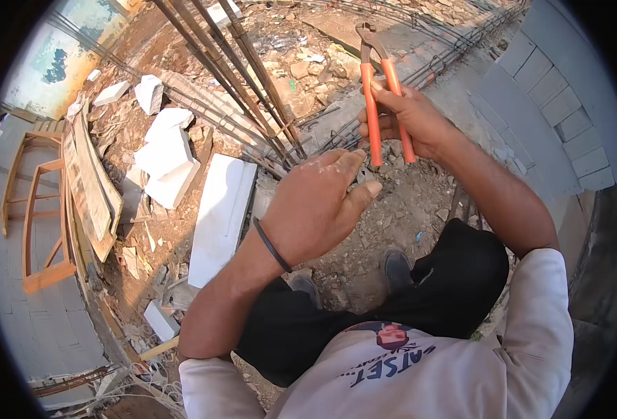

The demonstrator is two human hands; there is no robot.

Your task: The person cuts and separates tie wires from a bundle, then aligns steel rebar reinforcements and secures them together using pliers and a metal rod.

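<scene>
My right hand (420, 120) is raised and wrapped around the orange handles of a pair of end-cutting nippers (371, 112). Their metal jaws point upward, and the handles stand slightly apart. Just below and left of the handles is my left hand (312, 206), back toward me, with a dark band on the wrist. A gap shows between its thumb and index finger, and no object is visible in it; its other fingers are hidden. Beyond the left hand, upright steel rebars (242, 77) rise from the ground at a slant.
White blocks (169, 157) and a long white slab (221, 209) lie on rubble to the left. Farther left are wooden frames (46, 216) and curved boards (95, 188). Rebar cages (455, 52) run along the upper right, near a grey block wall (567, 105).
</scene>
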